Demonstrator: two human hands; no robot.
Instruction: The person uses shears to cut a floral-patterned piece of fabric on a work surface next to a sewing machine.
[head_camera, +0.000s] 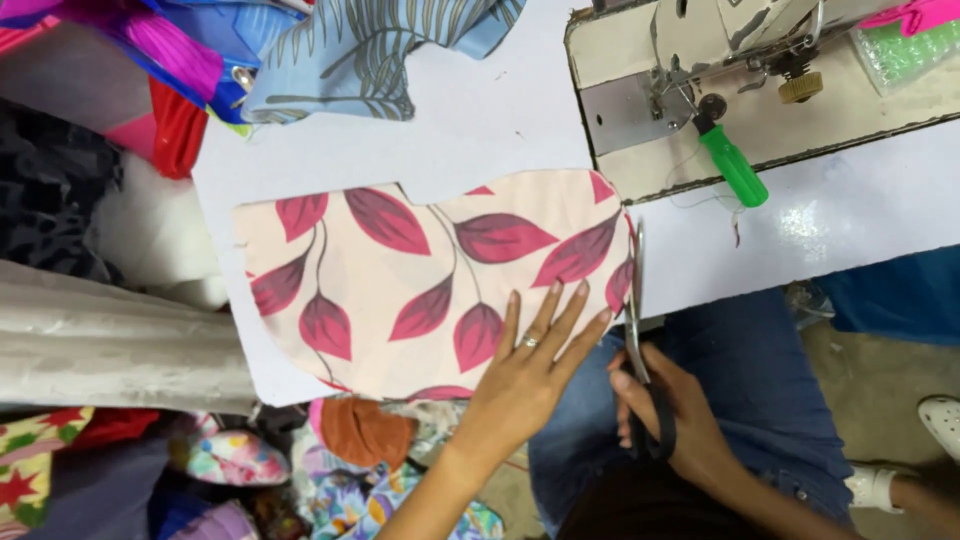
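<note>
A cream fabric piece (420, 280) printed with dark pink leaves lies flat on the white table (480, 130). My left hand (530, 365), a ring on one finger, presses flat on the fabric's near right part with fingers spread. My right hand (670, 410) grips black-handled scissors (637, 300); the blades run along the fabric's right edge at the table's front edge.
A sewing machine (700, 80) with a green-handled screwdriver (733, 165) stands at the back right. Blue patterned cloth (370, 50) and bright fabrics lie at the back left. Piles of scraps (330, 460) fill the floor left of my jeans-clad lap (750, 380).
</note>
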